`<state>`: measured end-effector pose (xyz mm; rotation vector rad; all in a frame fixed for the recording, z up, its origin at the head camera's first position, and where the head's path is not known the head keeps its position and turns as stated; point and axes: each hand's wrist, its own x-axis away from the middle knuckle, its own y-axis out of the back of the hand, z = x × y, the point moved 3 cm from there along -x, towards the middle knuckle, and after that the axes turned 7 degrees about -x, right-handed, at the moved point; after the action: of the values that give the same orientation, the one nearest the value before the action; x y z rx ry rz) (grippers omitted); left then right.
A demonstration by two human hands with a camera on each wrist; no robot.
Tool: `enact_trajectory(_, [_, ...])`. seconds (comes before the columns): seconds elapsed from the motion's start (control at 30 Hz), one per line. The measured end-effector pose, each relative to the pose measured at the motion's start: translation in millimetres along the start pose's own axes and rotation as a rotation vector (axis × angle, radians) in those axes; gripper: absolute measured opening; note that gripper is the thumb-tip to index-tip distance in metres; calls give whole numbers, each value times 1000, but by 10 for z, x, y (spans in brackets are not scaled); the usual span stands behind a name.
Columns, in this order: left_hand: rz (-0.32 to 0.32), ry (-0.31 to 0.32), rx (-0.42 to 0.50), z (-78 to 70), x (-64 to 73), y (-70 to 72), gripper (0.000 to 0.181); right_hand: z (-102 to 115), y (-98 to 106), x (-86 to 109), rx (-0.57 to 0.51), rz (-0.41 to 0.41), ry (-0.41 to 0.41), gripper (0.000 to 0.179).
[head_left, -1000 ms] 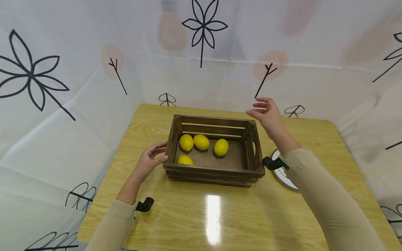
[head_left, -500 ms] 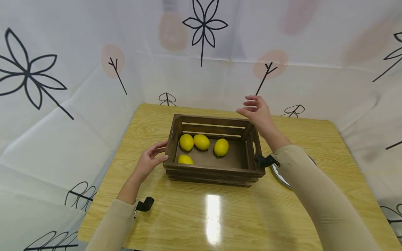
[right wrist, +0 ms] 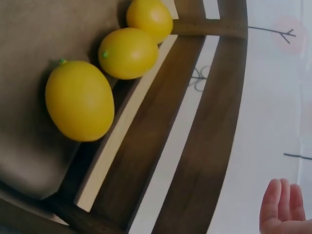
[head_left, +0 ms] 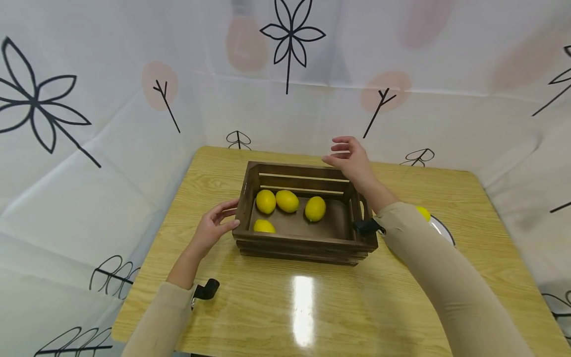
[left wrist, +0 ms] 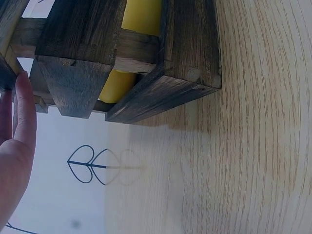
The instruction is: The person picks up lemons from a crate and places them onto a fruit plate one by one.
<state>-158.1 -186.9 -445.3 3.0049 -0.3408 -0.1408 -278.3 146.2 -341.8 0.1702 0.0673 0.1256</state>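
A dark brown slatted wooden crate stands on the table with several yellow lemons inside. One lemon lies near the middle, two more sit side by side at the left back, and another is partly hidden by the front wall. My left hand rests against the crate's left end, thumb and fingers extended along its outside; the left wrist view shows a finger touching the wood. Above the back right corner hovers my right hand, fingers slightly bent, holding nothing.
To the right of the crate, a white plate with a dark rim is mostly covered by my right sleeve. A yellow thing, partly hidden, shows at the plate. White patterned cloth hangs around the wood-grain table.
My right hand has moved left, from beyond the crate's right end to above its back right corner. The yellow thing at the plate has come into sight. My left hand stays put.
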Motion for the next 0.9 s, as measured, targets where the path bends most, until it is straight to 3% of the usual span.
enact_trajectory(0.57, [-10, -15, 9, 33, -17, 14, 51, 96, -304, -128, 32, 193, 102, 48])
enact_trajectory(0.9, [-6, -18, 27, 15, -11, -7, 54, -14, -555, -168, 74, 389, 147, 46])
